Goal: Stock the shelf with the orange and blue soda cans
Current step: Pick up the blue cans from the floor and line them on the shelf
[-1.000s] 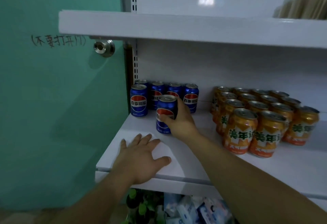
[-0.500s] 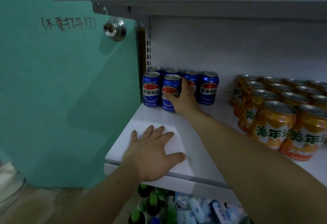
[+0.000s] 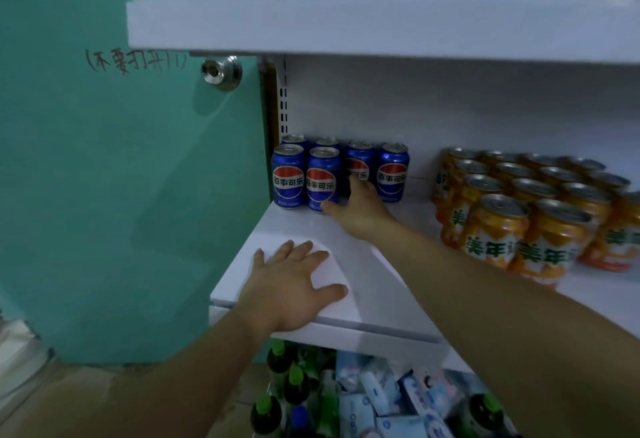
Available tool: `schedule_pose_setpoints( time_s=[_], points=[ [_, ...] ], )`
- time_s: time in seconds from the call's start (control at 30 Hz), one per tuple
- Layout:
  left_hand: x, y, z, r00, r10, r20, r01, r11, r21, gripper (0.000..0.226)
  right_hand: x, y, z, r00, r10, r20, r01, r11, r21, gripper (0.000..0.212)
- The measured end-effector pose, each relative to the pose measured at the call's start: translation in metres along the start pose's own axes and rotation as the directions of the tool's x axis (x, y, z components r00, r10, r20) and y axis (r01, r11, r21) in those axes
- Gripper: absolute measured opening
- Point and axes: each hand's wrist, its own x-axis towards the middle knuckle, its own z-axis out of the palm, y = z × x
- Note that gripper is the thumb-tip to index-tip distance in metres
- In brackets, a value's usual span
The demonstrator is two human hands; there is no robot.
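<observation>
While the left hand [image 3: 294, 285] lay flat on the front left corner of the shelf [image 3: 398, 282], fingers spread and thumb out to the side, the right hand [image 3: 360, 209] reached into the back left corner. There the blue soda cans [image 3: 322, 179] stood upright in a tight group, two in front and four behind. The right fingers were stretched out and close together, gripping nothing. They pointed at a back-row can, and the thumb lay at the foot of the second front can. Whether the fingertips touched the can behind could not be told.

The orange soda cans [image 3: 519, 212] stood upright in packed rows toward the right edge, separated from the blue ones by a strip of bare shelf. An upper shelf [image 3: 346, 25] ran overhead. A green door [image 3: 121, 195] with a metal knob [image 3: 221, 72] stood just beside the left edge. Bottles [image 3: 277, 361] and packets [image 3: 381, 392] lay below.
</observation>
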Motion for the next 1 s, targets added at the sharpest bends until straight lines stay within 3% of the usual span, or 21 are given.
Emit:
schedule_pose_setpoints(
  time_s=[0.23,0.37,0.47,0.6,0.77,1.0],
  points=[
    [-0.016,0.015,-0.010,0.999,-0.001,0.044,0.003,0.999,-0.045,0.075,-0.155,0.029,-0.108,0.992,0.083,0.092,-0.039,0.912,-0.407,0.078],
    [-0.047,0.087,-0.009,0.976,0.204,0.073,-0.189,0.966,-0.174,0.072,-0.246,0.065,-0.161,0.982,0.190,0.016,-0.160,0.871,-0.465,0.073],
    [-0.087,0.164,0.004,0.893,0.442,0.080,-0.423,0.887,-0.184,0.068,-0.308,0.101,-0.186,0.938,0.344,-0.047,-0.326,0.827,-0.459,0.076],
    [-0.137,0.244,0.060,0.731,0.636,0.248,-0.615,0.771,-0.163,0.071,-0.392,0.154,-0.200,0.857,0.507,-0.088,-0.488,0.745,-0.454,0.078],
    [-0.179,0.301,0.155,0.568,0.665,0.485,-0.682,0.710,-0.175,0.067,-0.478,0.217,-0.196,0.746,0.662,-0.074,-0.632,0.667,-0.395,0.074],
    [-0.186,0.347,0.258,0.435,0.644,0.629,-0.671,0.698,-0.251,0.057,-0.547,0.318,-0.154,0.592,0.806,0.008,-0.752,0.556,-0.355,0.062]
  ],
)
